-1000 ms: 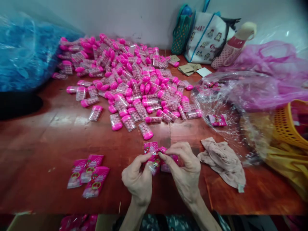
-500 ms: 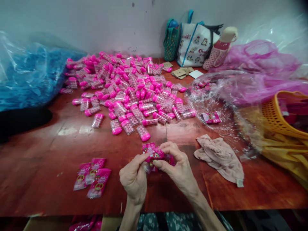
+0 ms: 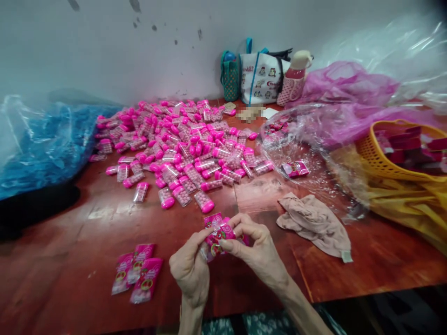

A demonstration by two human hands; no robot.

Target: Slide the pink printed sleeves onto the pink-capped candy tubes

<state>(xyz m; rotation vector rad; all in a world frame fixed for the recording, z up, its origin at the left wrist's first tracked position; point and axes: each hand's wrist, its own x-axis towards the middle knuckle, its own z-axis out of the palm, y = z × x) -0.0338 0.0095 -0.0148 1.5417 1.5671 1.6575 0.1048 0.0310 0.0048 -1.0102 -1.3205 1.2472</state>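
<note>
A pink printed packet with a clear lower end (image 3: pixel 215 241) is pinched between my two hands above the front of the table. My left hand (image 3: pixel 191 263) grips its left side between thumb and fingers. On its right, my right hand (image 3: pixel 256 244) has thumb and fingers closed on the packet. More pink wrapping shows behind it, partly covered by my fingers. Three filled pink packets (image 3: pixel 146 280) lie overlapping to the left. Beyond my hands spreads a large heap of clear tubes with pink caps and pink balls (image 3: pixel 183 149).
A beige cloth (image 3: pixel 316 223) lies right of my hands. Clear plastic (image 3: pixel 314 163) holds pink packets behind it. A yellow basket (image 3: pixel 382 158) stands far right, a blue bag (image 3: pixel 52 144) far left. A white bag (image 3: pixel 260 79) and bottle (image 3: pixel 295 77) stand at the wall.
The view has shifted, so the basket shows more fully. The held packet has turned between my fingers, and its printed face and clear end show more. Both hands keep their hold.
</note>
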